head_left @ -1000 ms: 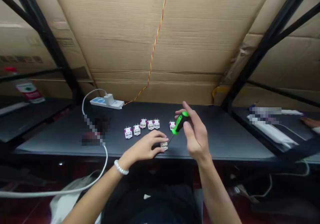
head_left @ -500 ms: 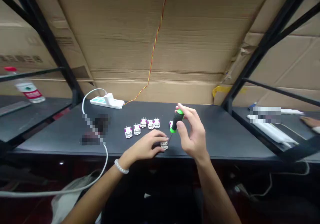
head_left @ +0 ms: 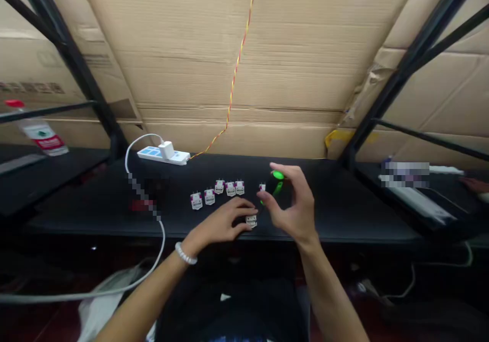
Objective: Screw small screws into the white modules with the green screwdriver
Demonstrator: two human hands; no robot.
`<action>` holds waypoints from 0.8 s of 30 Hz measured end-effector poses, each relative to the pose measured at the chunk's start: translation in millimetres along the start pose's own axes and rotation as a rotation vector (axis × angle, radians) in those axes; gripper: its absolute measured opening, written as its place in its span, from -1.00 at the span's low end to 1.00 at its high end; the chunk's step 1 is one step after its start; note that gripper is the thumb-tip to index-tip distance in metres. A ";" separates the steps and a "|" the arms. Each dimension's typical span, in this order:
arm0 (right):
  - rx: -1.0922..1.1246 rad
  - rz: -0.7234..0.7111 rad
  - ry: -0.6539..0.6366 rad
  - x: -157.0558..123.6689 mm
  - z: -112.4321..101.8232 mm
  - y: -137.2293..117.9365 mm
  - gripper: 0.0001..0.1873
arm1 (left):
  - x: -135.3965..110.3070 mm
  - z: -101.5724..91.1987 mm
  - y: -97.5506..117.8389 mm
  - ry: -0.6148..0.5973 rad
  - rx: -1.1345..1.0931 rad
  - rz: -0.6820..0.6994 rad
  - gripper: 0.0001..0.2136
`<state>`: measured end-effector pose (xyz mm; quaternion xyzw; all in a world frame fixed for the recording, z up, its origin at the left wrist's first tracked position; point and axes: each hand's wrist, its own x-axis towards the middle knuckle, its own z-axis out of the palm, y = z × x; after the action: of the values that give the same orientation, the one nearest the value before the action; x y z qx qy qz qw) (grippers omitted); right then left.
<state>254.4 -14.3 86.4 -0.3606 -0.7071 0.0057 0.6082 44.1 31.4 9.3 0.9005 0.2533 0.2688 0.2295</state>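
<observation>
Left hand [head_left: 216, 225]: I press curved fingers firmly on white connector block [head_left: 251, 222] | right hand [head_left: 295, 204]: half-closed around blurred green-handled screwdriver [head_left: 278, 175], just beside block

Left hand [head_left: 217, 225] curled over small white terminal block [head_left: 251, 222], pearl bracelet [head_left: 185, 254] on wrist. Right hand [head_left: 294, 204] holds green-and-black screwdriver [head_left: 278, 175], motion-blurred, up and right of block. Six more blocks [head_left: 230, 189] in row behind block, on dark bench [head_left: 344, 199]; power strip [head_left: 163, 154] farther behind.

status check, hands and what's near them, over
Left grip at small white module. Right grip around green-and-black screwdriver, motion-blurred. Six more modules beyond.
</observation>
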 end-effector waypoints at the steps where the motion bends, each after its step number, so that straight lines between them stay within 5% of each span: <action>1: -0.024 0.008 0.023 -0.2 0.3 0.3 -0.57 | 0.2 -0.1 0.5 -0.001 -0.002 -0.001 -0.68; 8: 0.141 0.046 -0.053 -0.9 -4.0 3.4 -0.47 | 0.9 -1.8 2.0 -0.007 -0.011 -0.009 -0.67; 14: -0.066 0.020 0.006 1.4 -3.1 2.3 -0.49 | -0.1 -0.3 -0.3 -0.001 -0.014 -0.002 -0.67; 20: 0.116 0.033 -0.086 -0.6 -3.9 3.9 -0.42 | 0.0 -1.9 3.3 -0.021 0.009 -0.005 -0.70; 24: -0.018 -0.009 -0.014 0.9 -4.7 1.5 -0.50 | 0.1 -2.0 2.2 -0.042 0.008 0.021 -0.73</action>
<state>259.2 -14.7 87.8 -0.3630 -0.7130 -0.0009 0.5998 43.7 30.4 12.1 0.9094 0.2402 0.2511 0.2285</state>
